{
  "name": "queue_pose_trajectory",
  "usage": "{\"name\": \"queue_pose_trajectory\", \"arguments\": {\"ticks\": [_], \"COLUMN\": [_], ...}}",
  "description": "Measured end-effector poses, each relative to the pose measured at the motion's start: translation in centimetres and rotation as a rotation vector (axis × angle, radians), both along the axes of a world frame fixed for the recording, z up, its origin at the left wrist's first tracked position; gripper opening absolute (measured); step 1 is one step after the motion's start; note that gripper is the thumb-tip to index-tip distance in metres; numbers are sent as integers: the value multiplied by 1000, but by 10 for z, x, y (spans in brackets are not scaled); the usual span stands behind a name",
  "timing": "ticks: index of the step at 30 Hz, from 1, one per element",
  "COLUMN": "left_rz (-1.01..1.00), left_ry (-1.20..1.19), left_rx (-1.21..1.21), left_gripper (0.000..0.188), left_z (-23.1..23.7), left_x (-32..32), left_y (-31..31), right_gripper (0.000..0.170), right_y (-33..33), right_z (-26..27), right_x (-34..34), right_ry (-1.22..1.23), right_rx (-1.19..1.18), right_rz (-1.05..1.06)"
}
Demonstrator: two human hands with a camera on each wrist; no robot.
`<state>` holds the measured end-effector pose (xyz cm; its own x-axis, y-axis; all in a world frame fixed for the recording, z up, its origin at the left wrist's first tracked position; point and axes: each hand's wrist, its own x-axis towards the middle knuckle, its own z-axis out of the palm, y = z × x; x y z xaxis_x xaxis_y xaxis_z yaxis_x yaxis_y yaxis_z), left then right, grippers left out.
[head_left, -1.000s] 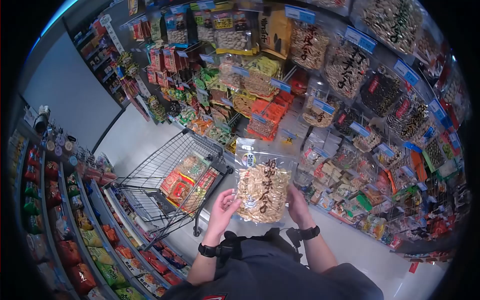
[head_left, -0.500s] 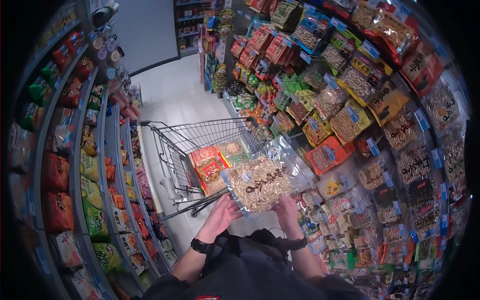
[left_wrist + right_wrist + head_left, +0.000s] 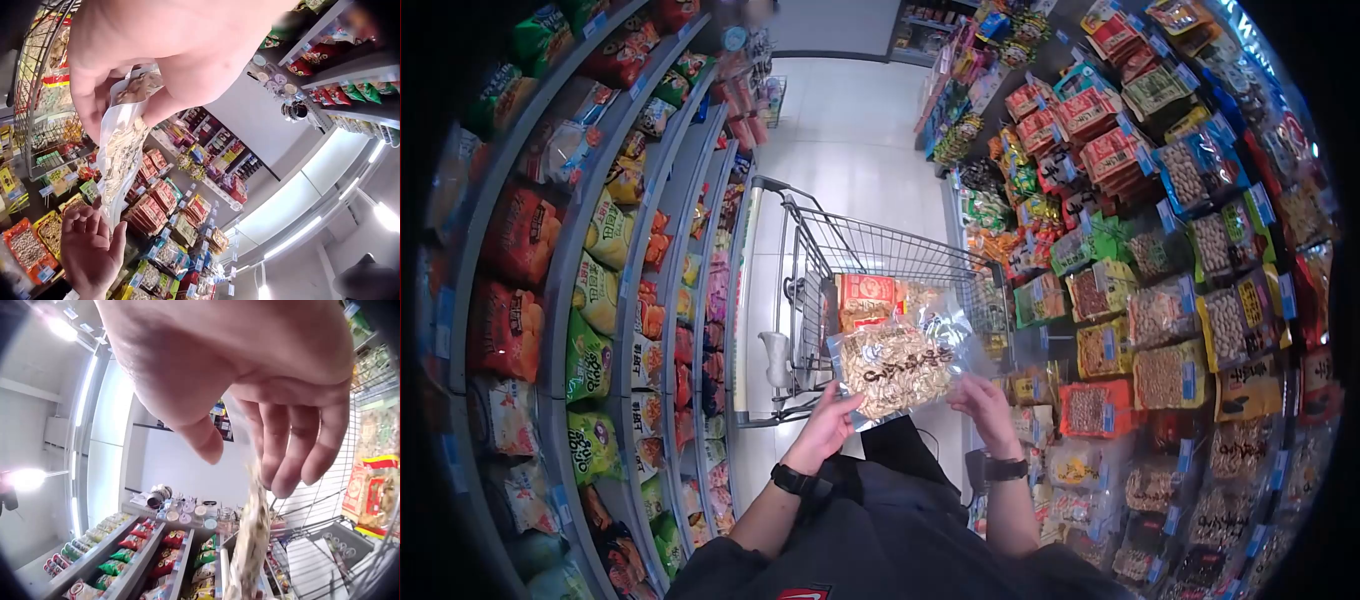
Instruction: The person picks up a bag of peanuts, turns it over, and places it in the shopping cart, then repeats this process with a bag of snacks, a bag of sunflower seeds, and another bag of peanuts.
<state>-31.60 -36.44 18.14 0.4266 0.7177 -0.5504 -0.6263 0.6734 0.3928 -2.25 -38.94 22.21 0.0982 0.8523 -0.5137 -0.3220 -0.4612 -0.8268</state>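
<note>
A clear plastic bag of seeds (image 3: 900,372) with dark lettering hangs in front of the body, tilted sideways over the cart's near end. My left hand (image 3: 826,432) grips its left edge, and in the left wrist view the thumb and fingers (image 3: 87,106) pinch the bag's side. At the bag's other end is my right hand (image 3: 988,408). Its thumb stands apart from the loosely bent fingers in the right wrist view, with the fingertips (image 3: 284,485) right by the bag's edge and nothing pinched between them.
A wire shopping cart (image 3: 900,240) stands ahead, holding a red packet (image 3: 866,292) and other bags. Shelves of chips bags (image 3: 597,290) run along the left. Hanging packs of nuts (image 3: 1165,375) line the right side. Pale floor (image 3: 840,130) stretches beyond the cart.
The head view has swung right, and the cart is now straight ahead. The bag has turned from upright to sideways and moved over the cart's near end. The right hand has come off the bag.
</note>
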Motion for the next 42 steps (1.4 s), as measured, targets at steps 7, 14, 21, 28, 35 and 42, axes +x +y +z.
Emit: {"name": "queue_pose_trajectory", "arguments": {"ticks": [7,14,21,28,35,42], "left_rz": [-201,-267,-228,-363,-340,-272], "left_ry": [354,624,1023,1278,1229,1307], "left_rx": [-67,-87,-63,-75,-117,-64], "left_gripper": [72,73,71,51,65,68], "left_z": [-13,-92,-210,-326,-365,-374], "left_x": [41,94,125,112,116,130], "left_y": [101,200,255,292,301,313], "right_gripper": [45,34,30,29,31,31], "right_y": [145,241,290,318,321,338], "right_z": [-61,-202,-294,-360,-422,-428], "right_x": [88,119,84,81,66,55], "right_ry": [-76,-222,-579,-430,-375,-385], "right_rx": [-117,-167,-119,-364,-366,-386], "right_rz": [77,305,427,384,201,115]}}
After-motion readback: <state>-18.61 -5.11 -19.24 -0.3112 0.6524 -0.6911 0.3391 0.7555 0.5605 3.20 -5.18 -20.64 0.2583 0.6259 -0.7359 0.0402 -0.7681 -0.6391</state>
